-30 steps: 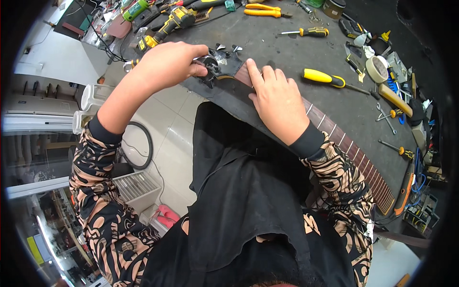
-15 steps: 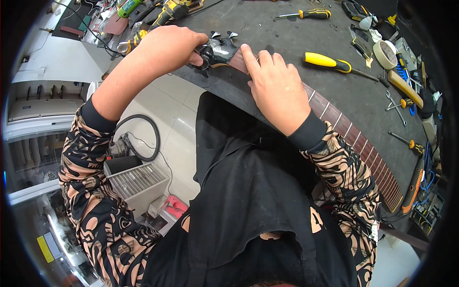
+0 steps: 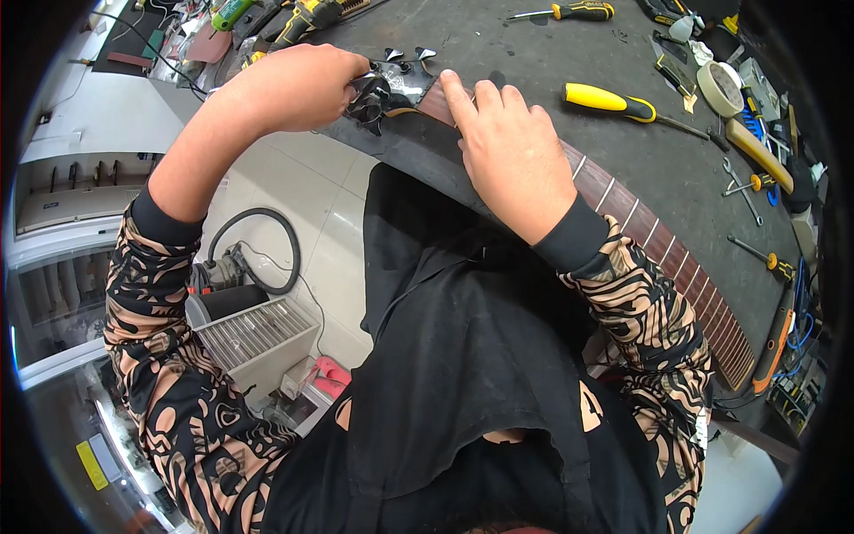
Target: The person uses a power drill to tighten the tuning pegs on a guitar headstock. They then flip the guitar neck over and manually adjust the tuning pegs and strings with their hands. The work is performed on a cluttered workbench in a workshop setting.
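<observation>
A guitar neck with a reddish fretted board (image 3: pixel 676 267) lies along the near edge of the bench, its dark headstock (image 3: pixel 405 82) at the upper middle with several tuning keys. My left hand (image 3: pixel 307 89) is closed at the left end of the headstock, gripping a dark metal part that its fingers partly hide, so I cannot make it out. My right hand (image 3: pixel 511 156) holds the neck just right of the headstock, index fingertip on the board by the nut, the other fingers bent over it. Above it lies a yellow-handled tool (image 3: pixel 598 98).
The dark bench (image 3: pixel 667 178) also holds a screwdriver (image 3: pixel 583 12), power drill (image 3: pixel 302 22), tape roll (image 3: pixel 721 89), mallet (image 3: pixel 756 147), wrenches and clutter along its right edge. Below left are a vacuum hose (image 3: pixel 289 240) and white crate (image 3: pixel 267 338). A black apron (image 3: pixel 463 374) covers my lap.
The bench, neck and both hands sit higher in the picture than a second ago. My left hand stays gripping at the headstock, and my right hand keeps its place on the neck.
</observation>
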`<control>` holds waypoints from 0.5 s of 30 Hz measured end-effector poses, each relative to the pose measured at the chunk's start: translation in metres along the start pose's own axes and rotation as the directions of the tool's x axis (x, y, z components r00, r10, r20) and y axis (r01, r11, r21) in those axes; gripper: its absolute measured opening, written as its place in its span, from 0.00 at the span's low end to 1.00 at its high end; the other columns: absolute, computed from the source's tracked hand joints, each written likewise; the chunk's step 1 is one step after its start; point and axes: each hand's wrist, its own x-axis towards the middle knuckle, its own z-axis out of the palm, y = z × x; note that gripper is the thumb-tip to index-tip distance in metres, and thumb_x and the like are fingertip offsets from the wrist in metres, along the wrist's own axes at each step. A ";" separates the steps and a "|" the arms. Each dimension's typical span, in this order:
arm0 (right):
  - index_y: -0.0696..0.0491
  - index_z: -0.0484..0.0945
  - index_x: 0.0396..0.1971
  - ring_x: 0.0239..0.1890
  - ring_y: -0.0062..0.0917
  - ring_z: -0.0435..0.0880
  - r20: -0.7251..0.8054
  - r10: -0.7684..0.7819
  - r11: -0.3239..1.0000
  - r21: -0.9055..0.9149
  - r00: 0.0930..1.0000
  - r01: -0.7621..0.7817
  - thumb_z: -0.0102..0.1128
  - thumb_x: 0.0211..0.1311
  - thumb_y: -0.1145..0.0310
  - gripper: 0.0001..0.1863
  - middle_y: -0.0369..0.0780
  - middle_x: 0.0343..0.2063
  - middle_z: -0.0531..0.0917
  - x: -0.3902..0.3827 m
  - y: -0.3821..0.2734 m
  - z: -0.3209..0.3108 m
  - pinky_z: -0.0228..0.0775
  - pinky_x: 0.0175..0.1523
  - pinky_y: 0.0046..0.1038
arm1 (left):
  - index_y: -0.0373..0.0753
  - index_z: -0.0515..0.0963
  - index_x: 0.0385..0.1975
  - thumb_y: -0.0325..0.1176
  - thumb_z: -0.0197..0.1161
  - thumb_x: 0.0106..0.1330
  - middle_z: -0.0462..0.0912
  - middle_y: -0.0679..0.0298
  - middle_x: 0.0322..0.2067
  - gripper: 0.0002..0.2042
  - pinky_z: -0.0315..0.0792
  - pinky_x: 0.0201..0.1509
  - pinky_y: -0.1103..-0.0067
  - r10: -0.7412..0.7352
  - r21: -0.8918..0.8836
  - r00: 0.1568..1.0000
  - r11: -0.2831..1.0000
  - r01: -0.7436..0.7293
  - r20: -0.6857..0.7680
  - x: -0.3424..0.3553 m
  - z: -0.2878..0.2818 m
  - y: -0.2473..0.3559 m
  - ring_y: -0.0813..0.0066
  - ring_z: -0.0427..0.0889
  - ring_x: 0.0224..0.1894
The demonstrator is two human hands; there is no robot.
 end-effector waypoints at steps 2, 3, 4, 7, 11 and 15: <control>0.52 0.69 0.77 0.49 0.31 0.83 0.001 0.000 1.000 0.003 1.000 0.000 0.72 0.64 0.67 0.41 0.39 0.46 0.79 0.000 0.000 0.000 0.79 0.45 0.33 | 0.38 0.85 0.55 0.35 0.67 0.75 0.91 0.48 0.40 0.13 0.81 0.55 0.55 -0.017 -0.013 1.000 1.000 0.016 -0.005 0.000 -0.001 0.001 0.43 0.90 0.46; 0.52 0.69 0.77 0.49 0.31 0.83 0.002 0.000 1.000 0.004 1.000 0.000 0.72 0.64 0.67 0.41 0.39 0.46 0.79 0.000 0.000 -0.001 0.79 0.45 0.33 | 0.38 0.85 0.53 0.35 0.67 0.75 0.91 0.48 0.40 0.12 0.81 0.54 0.55 -0.026 -0.022 1.000 0.999 0.026 0.001 0.000 -0.003 0.002 0.43 0.90 0.46; 0.52 0.69 0.77 0.49 0.31 0.83 0.000 0.000 1.000 0.003 1.000 0.000 0.72 0.64 0.67 0.41 0.39 0.46 0.79 0.000 0.000 0.000 0.79 0.45 0.33 | 0.37 0.85 0.51 0.35 0.67 0.74 0.91 0.48 0.40 0.11 0.81 0.54 0.56 -0.036 -0.030 0.999 0.999 0.036 0.007 0.001 -0.005 0.003 0.44 0.90 0.46; 0.52 0.69 0.77 0.49 0.31 0.83 -0.002 0.000 1.000 0.004 1.000 0.000 0.72 0.64 0.67 0.41 0.39 0.46 0.79 0.000 -0.001 0.000 0.79 0.45 0.33 | 0.35 0.84 0.46 0.35 0.68 0.74 0.90 0.48 0.38 0.10 0.81 0.53 0.56 -0.052 -0.048 0.999 0.997 0.052 0.002 0.003 -0.005 0.005 0.44 0.90 0.46; 0.53 0.69 0.77 0.49 0.31 0.83 -0.002 0.003 1.000 0.015 1.000 -0.003 0.72 0.64 0.67 0.41 0.39 0.46 0.79 0.000 0.000 0.000 0.79 0.45 0.33 | 0.33 0.83 0.42 0.36 0.69 0.73 0.90 0.48 0.36 0.10 0.80 0.51 0.57 -0.058 -0.015 0.998 0.998 0.058 -0.034 0.005 0.000 0.002 0.43 0.89 0.45; 0.53 0.69 0.77 0.50 0.31 0.83 0.004 0.004 1.000 0.022 1.000 -0.004 0.71 0.64 0.67 0.40 0.40 0.47 0.80 0.000 0.001 -0.001 0.79 0.46 0.33 | 0.33 0.83 0.42 0.35 0.68 0.74 0.89 0.47 0.34 0.10 0.80 0.50 0.56 -0.023 -0.011 0.999 1.000 0.022 -0.042 0.005 0.000 0.000 0.43 0.89 0.43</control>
